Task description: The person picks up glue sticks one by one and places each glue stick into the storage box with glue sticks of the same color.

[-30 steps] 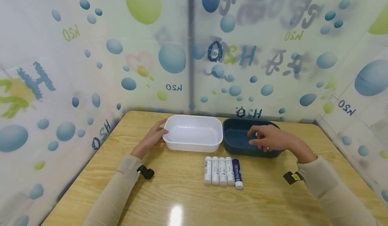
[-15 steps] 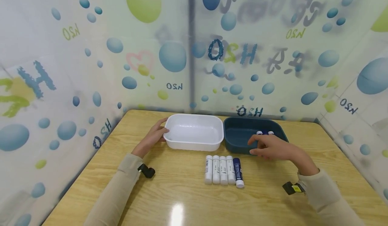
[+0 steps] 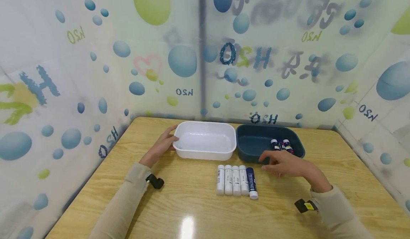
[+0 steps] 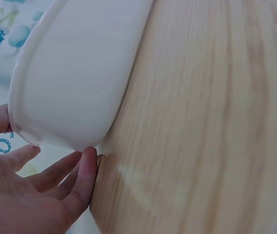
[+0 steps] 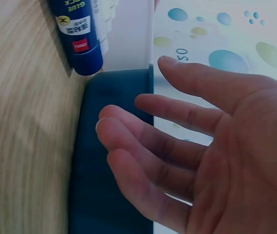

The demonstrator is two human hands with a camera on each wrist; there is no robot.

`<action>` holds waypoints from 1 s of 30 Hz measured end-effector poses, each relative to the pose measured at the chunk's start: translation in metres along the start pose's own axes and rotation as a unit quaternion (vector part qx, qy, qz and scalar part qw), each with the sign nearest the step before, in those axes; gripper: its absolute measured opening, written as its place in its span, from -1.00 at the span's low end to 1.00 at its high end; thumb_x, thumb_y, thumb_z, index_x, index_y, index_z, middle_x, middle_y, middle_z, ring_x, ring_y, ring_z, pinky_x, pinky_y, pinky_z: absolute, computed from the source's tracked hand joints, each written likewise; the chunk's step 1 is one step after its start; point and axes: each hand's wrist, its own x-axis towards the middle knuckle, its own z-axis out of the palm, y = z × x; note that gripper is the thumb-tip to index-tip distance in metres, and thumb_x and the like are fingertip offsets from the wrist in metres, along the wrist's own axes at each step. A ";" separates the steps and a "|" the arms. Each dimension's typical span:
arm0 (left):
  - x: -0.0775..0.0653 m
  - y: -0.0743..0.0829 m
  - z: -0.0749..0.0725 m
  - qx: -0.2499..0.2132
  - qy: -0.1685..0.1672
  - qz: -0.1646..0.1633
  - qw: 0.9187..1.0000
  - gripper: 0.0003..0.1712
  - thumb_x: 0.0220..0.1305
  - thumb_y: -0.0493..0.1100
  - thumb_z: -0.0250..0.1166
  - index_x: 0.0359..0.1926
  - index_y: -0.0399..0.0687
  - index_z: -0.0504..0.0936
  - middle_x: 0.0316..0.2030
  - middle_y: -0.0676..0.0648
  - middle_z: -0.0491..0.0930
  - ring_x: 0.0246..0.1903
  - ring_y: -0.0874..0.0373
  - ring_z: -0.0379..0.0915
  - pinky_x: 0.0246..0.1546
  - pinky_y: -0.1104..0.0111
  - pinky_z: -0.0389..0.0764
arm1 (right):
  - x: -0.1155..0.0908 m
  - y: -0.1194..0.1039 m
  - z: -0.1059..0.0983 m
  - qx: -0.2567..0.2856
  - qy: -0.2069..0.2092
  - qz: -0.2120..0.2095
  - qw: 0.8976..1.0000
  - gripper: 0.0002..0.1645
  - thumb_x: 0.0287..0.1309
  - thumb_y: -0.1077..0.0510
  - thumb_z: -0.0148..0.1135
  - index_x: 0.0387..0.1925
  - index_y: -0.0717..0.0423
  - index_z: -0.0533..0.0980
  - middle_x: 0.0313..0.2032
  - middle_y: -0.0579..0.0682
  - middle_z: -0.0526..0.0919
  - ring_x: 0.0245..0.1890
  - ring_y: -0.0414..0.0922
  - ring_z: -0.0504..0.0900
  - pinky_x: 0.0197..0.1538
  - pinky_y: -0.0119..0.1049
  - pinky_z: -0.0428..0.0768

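Observation:
My left hand (image 3: 161,144) holds the left end of a white plastic basin (image 3: 205,155), thumb over the rim and fingertips against the outer wall (image 4: 75,97). My right hand (image 3: 286,164) hovers at the near side of a dark blue basin (image 3: 256,157), fingers loosely bent and nothing between them. Inside that basin lie blue glue sticks (image 3: 287,145), two showing white caps, partly hidden by its near wall. In front of the basins, several white glue sticks (image 3: 236,180) lie side by side, with one blue glue stick (image 3: 251,183) at their right end. Its label shows in the right wrist view.
Both basins stand side by side near the back edge of the wooden table (image 3: 160,210). Printed curtains (image 3: 182,61) with blue and green dots hang behind and at both sides.
My right hand has drawn back toward me from over the dark blue basin, bringing the glue sticks inside it into sight. The left hand stays on the white basin.

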 end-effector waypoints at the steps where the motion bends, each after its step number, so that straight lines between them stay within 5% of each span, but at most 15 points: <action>1: 0.000 0.000 0.000 0.000 -0.002 0.000 1.000 -0.23 0.53 -0.07 0.04 0.66 0.14 0.01 0.43 -0.41 0.33 0.21 -0.13 0.52 0.05 0.30 0.64 | 0.000 0.001 0.001 -0.001 0.000 0.002 1.000 -0.53 0.46 -0.01 0.22 0.21 0.20 0.48 -0.41 0.07 0.64 -0.48 -0.06 0.61 -0.42 -0.25 0.61; 30: 0.000 0.003 0.001 -0.012 0.001 0.001 1.000 -0.24 0.54 -0.11 0.03 0.65 0.11 0.02 0.42 -0.42 0.34 0.15 -0.08 0.54 -0.07 0.40 0.66 | 0.005 0.011 0.018 0.012 -0.041 0.122 0.992 -0.27 0.35 -0.02 0.34 0.42 0.17 0.36 -0.47 0.00 0.66 -0.47 -0.09 0.60 -0.33 -0.21 0.59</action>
